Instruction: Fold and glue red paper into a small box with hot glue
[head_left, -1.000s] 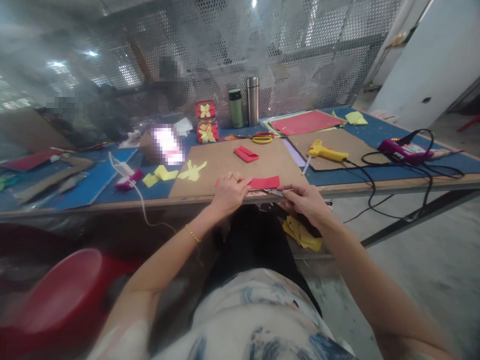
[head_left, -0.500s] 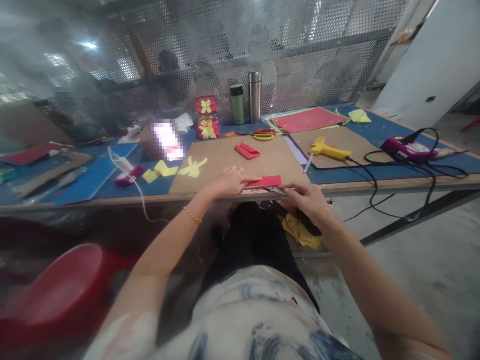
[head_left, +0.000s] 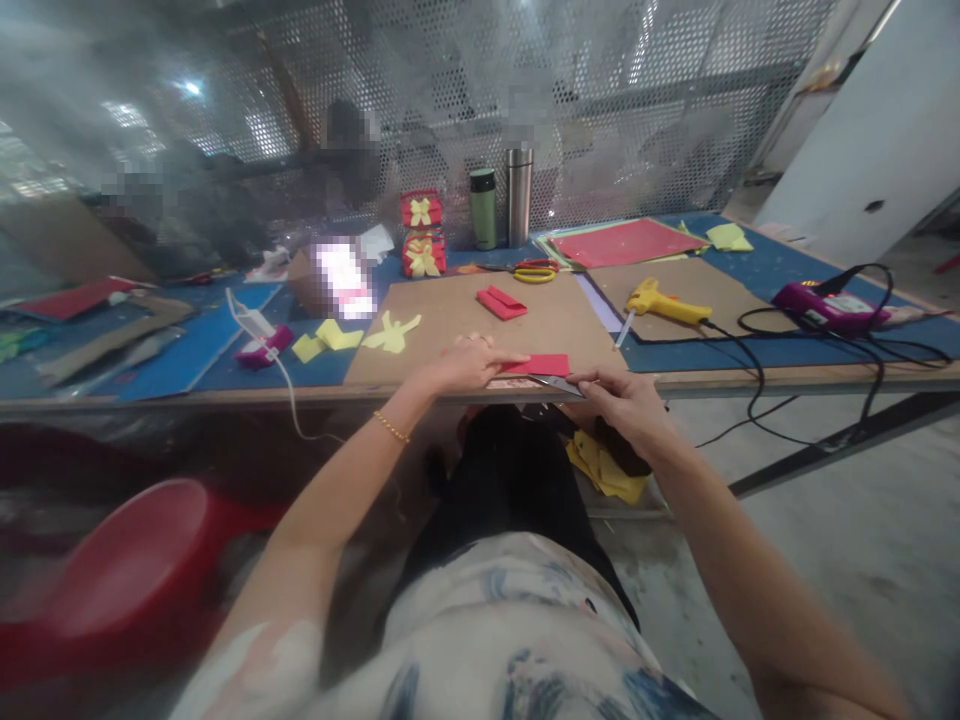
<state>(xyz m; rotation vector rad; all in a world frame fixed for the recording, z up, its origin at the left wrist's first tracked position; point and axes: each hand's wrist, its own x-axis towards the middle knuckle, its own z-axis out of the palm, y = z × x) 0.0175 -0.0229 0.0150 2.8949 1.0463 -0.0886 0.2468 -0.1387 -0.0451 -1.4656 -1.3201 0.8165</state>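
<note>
A flat strip of red paper lies at the front edge of the brown cardboard sheet. My left hand rests on its left end, index finger stretched along it and pressing down. Closed fingers of my right hand hold a thin grey metal blade, which lies along the strip's near edge. Whether the blade belongs to a knife or scissors, I cannot tell; its handle is hidden in the hand. Behind the strip sits a folded red paper piece. A yellow paper bow shape lies to the left.
A yellow glue gun with a black cord lies right, near a purple power strip. Yellow-handled scissors, a green flask, a steel flask and red boxes with yellow bows stand or lie behind. A red stool is lower left.
The view has shifted slightly, so the table items appear a little further right. Both hands keep their places at the red strip, and more of the metal blade shows.
</note>
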